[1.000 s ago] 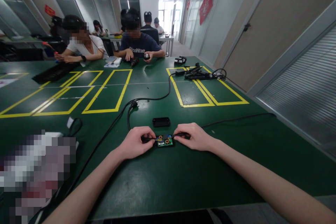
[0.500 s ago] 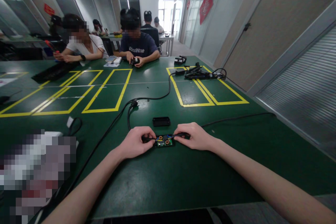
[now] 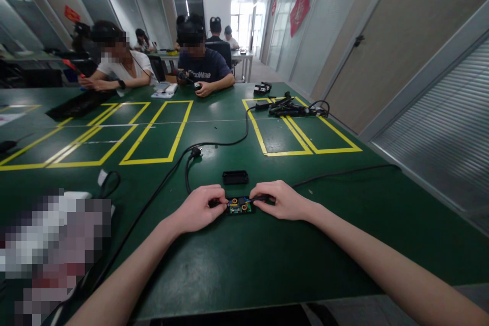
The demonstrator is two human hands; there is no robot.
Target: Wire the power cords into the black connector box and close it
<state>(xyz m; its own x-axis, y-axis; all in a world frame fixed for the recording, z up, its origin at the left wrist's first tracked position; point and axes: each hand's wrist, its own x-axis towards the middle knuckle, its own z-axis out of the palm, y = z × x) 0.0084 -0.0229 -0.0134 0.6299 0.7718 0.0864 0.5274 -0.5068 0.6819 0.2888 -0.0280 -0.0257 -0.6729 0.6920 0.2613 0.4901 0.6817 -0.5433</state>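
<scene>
A small green circuit board (image 3: 236, 209) with copper coils lies in a black case half (image 3: 252, 210) on the green table, between my hands. At its left end, my left hand (image 3: 200, 208) is closed, thumb and forefinger pinching the black cable where it enters the case; the fingers partly hide it. My right hand (image 3: 280, 199) is closed around another black cable (image 3: 263, 197) at the right end. Thin blue and yellow wires show near the cable ends. Just behind the board rests the matching black cover (image 3: 235, 177), open side up.
A power plug (image 3: 195, 152) and a long black cord (image 3: 225, 143) lie beyond my left hand. Tangled black cables (image 3: 288, 106) sit at the back right by yellow tape outlines. Co-workers (image 3: 206, 63) sit across the table (image 3: 244, 265). A blurred package (image 3: 57, 244) is at left.
My fingers have shifted slightly at both cable ends, and the case has moved a touch right. Across the table, a co-worker's hand has lifted to the left, away from a black object.
</scene>
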